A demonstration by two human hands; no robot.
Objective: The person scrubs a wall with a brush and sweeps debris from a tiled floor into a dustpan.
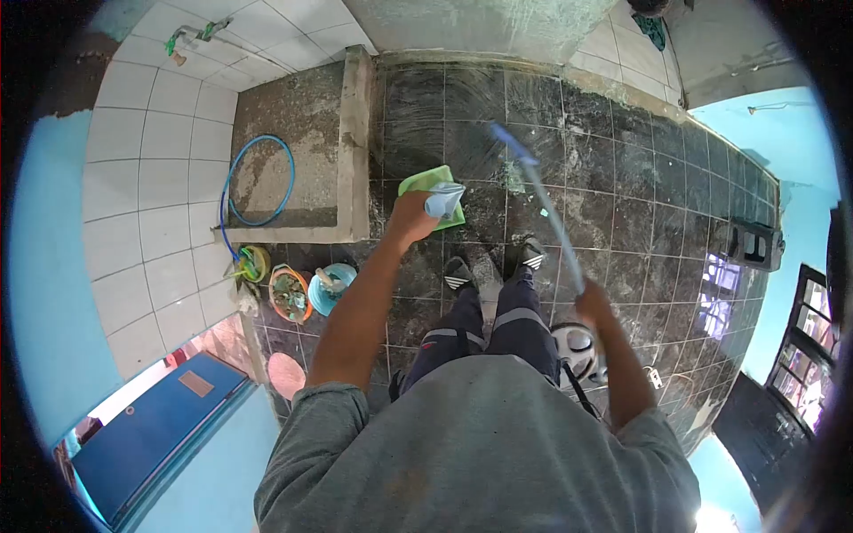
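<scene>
Two things are being held at once, one in each hand, over a dark tiled floor [622,204] that is looking wet and streaked. A green dustpan [428,184] is being gripped by the left hand [410,218], the fingers being curled shut around its handle together with what seems to be a pale blue cloth [444,201]; the pan is being kept out in front at arm's length and above the tiles, probably so that its mouth is being kept ready near the floor. A long blue-handled broom or mop [542,204] is being grasped near its upper end by the right hand [591,306], closed around the shaft; the stick is being slanted away towards the far tiles, so that reach is being gained without bending, though its head is blurred and cannot be told apart.

Both black shoes [493,266] are being planted on the tiles between the two hands. To the left, a raised concrete basin [355,142] is being occupied by a coiled blue hose [258,182], and small buckets [306,289] of odds and ends are being kept against its base, clear of the wet area. A blue door [151,435] is being seen at lower left
</scene>
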